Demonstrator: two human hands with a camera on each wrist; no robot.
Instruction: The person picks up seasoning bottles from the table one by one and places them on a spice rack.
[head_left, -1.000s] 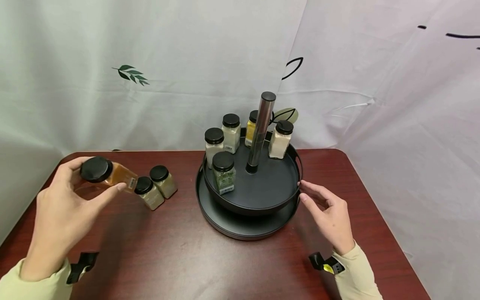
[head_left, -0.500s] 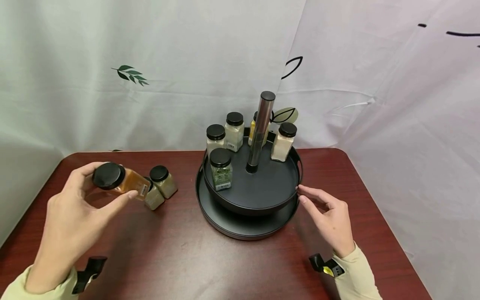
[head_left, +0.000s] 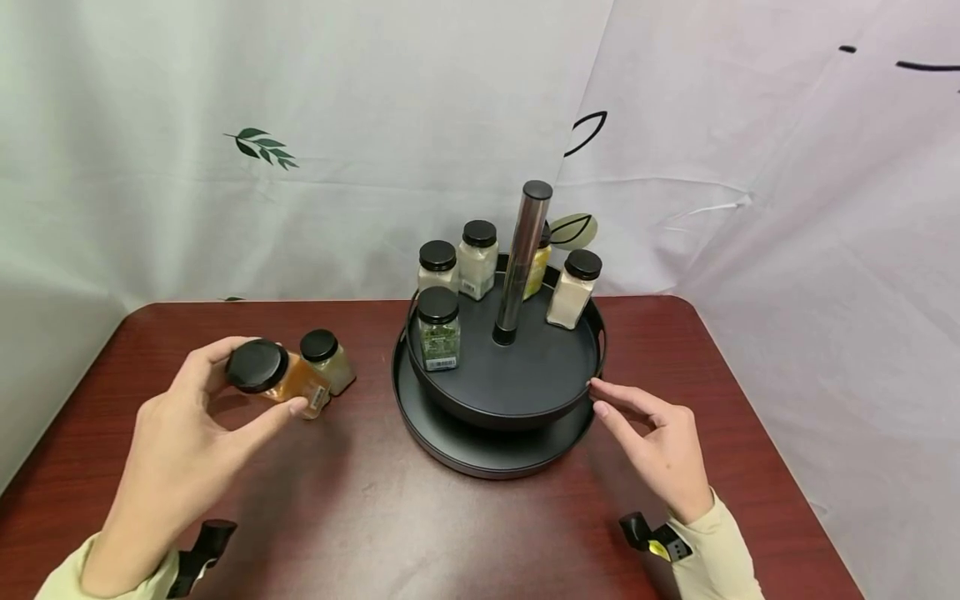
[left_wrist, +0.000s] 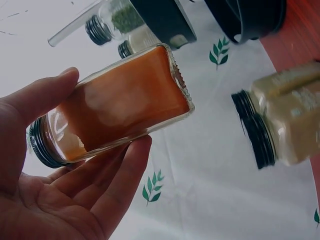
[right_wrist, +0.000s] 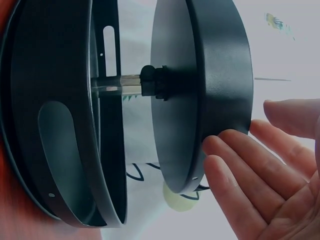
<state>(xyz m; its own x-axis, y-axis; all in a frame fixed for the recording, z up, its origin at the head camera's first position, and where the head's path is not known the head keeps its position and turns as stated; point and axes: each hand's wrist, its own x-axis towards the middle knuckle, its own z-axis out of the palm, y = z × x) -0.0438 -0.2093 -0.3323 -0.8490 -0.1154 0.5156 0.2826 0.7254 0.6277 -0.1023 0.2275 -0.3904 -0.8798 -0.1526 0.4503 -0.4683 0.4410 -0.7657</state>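
Observation:
My left hand holds a spice jar of orange powder, tilted with its black lid toward the left, above the table. Fingers and thumb grip the glass sides in the left wrist view. At the right, fingertips of my right hand touch the outer rim of the upper tray of a black two-tier turntable. In the right wrist view those fingers are fairly straight against the tray's side. Upright on the upper tray stand a green herb jar, a cream-coloured powder jar, a yellow one and other pale jars.
Beside the held jar, a pale spice jar stands on the red-brown table; a second one is mostly hidden behind it in the head view. The lower tray sits under the upper one. A central post rises high. White curtain hangs behind.
The upper tray has turned clockwise seen from above, its back jars shifting right and the green jar leftward. My right fingertips slid slightly nearer along the rim. My left hand carried the orange jar rightward and down.

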